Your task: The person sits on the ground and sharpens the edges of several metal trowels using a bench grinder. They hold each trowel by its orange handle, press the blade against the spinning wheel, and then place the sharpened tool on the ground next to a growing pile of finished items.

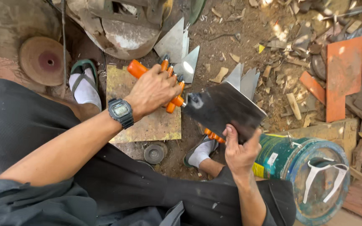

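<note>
The left hand is clenched around the orange handle of a trowel, gripping a bunch of orange handles together, wristwatch turned up to the camera. The right hand pinches the lower edge of the dark steel blade, thumb on top, fingers underneath. The blade sits in the air between the two hands, above the dirt floor and the person's socked feet.

To do this well, I'd judge the left grip should stay firm near the neck so the blade does not twist, while the right hand keeps its fingers off the sharp corner and only steadies the flat face.

Down to the right lies a green metal drum on its side, with a yellow band and a small white rectangular label near its closed end. An orange sheet stands at the right. More pointed steel blades lie on the ground beyond the hands, beside a yellowish board.
</note>
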